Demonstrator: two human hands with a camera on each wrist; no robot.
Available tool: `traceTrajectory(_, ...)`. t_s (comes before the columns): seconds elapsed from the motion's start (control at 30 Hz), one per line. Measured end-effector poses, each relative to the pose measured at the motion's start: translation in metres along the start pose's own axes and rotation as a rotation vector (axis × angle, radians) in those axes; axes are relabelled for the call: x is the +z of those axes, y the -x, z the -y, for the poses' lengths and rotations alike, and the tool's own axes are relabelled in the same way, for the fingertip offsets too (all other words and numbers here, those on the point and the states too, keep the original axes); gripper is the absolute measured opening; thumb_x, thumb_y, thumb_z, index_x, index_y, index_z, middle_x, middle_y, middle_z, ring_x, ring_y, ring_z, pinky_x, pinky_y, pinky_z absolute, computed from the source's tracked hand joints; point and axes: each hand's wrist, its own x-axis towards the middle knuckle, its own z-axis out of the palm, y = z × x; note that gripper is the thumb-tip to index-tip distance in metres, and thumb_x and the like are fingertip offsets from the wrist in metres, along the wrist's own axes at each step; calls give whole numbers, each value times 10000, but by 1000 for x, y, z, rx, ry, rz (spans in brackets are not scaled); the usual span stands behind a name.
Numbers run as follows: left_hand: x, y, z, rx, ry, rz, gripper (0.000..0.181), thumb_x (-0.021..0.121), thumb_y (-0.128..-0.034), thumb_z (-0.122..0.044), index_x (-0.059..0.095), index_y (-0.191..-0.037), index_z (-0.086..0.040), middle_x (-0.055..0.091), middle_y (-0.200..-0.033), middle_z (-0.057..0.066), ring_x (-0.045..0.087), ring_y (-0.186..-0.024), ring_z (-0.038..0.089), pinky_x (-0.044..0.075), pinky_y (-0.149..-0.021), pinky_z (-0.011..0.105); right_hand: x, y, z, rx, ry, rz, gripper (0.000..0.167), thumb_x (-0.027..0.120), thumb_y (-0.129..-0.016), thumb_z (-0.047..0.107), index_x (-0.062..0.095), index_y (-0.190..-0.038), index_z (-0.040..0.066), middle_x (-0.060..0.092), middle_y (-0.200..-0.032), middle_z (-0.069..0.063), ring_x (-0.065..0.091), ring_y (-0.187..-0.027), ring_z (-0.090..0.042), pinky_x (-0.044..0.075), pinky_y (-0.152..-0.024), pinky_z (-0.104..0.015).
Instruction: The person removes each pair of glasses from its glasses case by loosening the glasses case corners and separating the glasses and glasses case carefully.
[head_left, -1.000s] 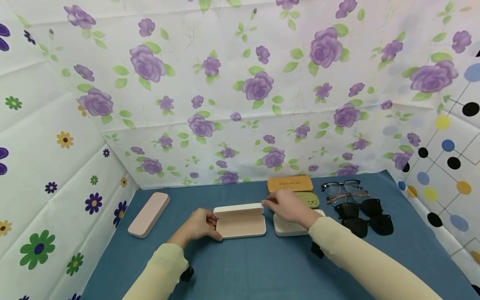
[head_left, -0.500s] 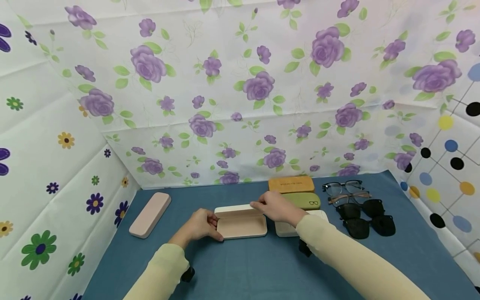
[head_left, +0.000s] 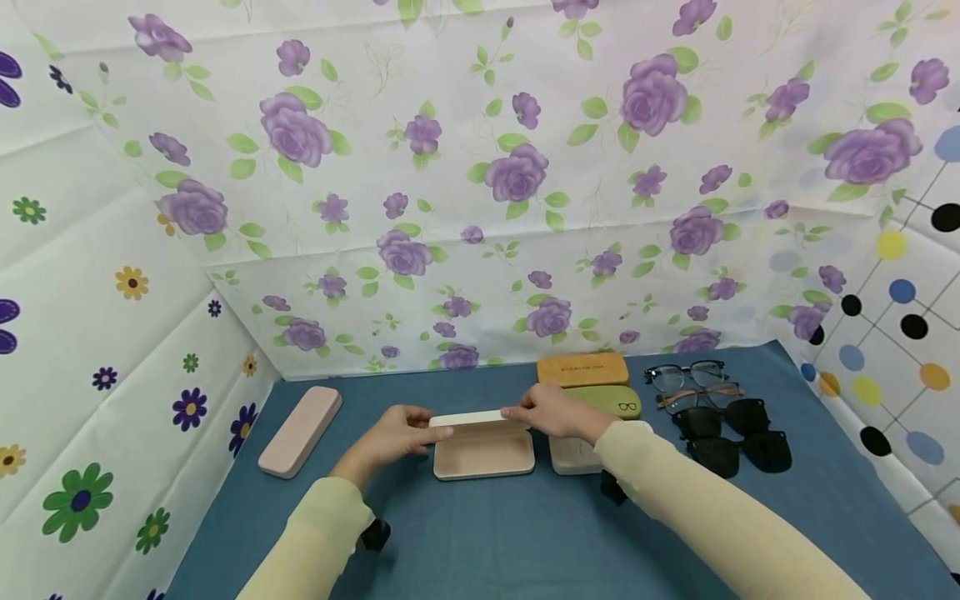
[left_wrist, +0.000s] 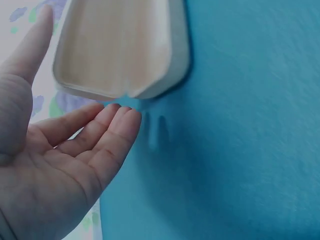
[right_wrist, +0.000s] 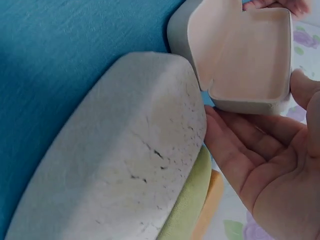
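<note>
A white glasses case (head_left: 484, 456) with a pale pink lining lies open at mid-table, its hinged lid (head_left: 480, 418) raised at the back. My right hand (head_left: 558, 414) pinches the lid at its right end; in the right wrist view the thumb is on the lid's edge and the fingers (right_wrist: 230, 145) are behind it. At the case's left end is my left hand (head_left: 390, 439), its thumb pointing toward the lid. The left wrist view shows that hand's fingers (left_wrist: 115, 130) extended, slightly apart from the case. No glasses lie inside the case.
A pink case (head_left: 300, 432) lies at the left. Right of the open case stand a white speckled case (right_wrist: 125, 150), a green case (head_left: 611, 402) and a mustard case (head_left: 582, 368). Beyond them are clear glasses (head_left: 665, 378), brown-framed glasses (head_left: 678, 401) and two dark sunglasses (head_left: 712, 457).
My right hand has moved left onto the lid's right end. The left hand has let go of the case's lower left corner and lifted up toward the lid, which now leans farther forward.
</note>
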Motion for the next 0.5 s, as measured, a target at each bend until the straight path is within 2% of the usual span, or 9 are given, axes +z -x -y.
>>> traceTrajectory(0.07,-2,-2,-3,-8,15,11,811,694,-723,-602,524,-1308,-68,558,-1270,125,626,-1040,226,523,-848,418,-2,-1,-1,-12,-6,11,497,496,-909,545,745,-864,118,307,-460,58,218,-398,-103,259,-423,-268)
traceTrajectory(0.17,-5,-4,-9,-33,-6,27,738,649,-727,-653,587,-1240,-126,592,-1231,76,632,-1033,231,506,-880,431,-5,-3,-4,-19,-15,34,486,519,-901,538,750,-862,111,436,-494,18,291,-421,-102,300,-446,-263)
traceTrajectory(0.3,-8,-8,-14,-72,-34,40,687,640,-744,-645,629,-1189,-122,626,-1169,55,646,-977,220,496,-895,442,-10,-5,-4,1,-63,73,455,560,-882,524,752,-875,112,633,-668,-156,438,-492,-144,399,-494,-271)
traceTrajectory(0.4,-9,-10,-16,-96,-30,60,678,673,-734,-619,642,-1170,-100,646,-1130,63,648,-969,218,510,-877,418,-12,-7,-4,28,-104,100,423,590,-864,521,747,-933,135,672,-812,-219,560,-599,-223,485,-563,-307)
traceTrajectory(0.5,-10,-12,-16,-120,-12,84,682,700,-719,-601,648,-1158,-82,659,-1105,71,647,-983,225,526,-851,386,-12,-8,-3,55,-134,127,423,608,-849,523,740,-980,144,679,-881,-220,627,-744,-302,529,-646,-354)
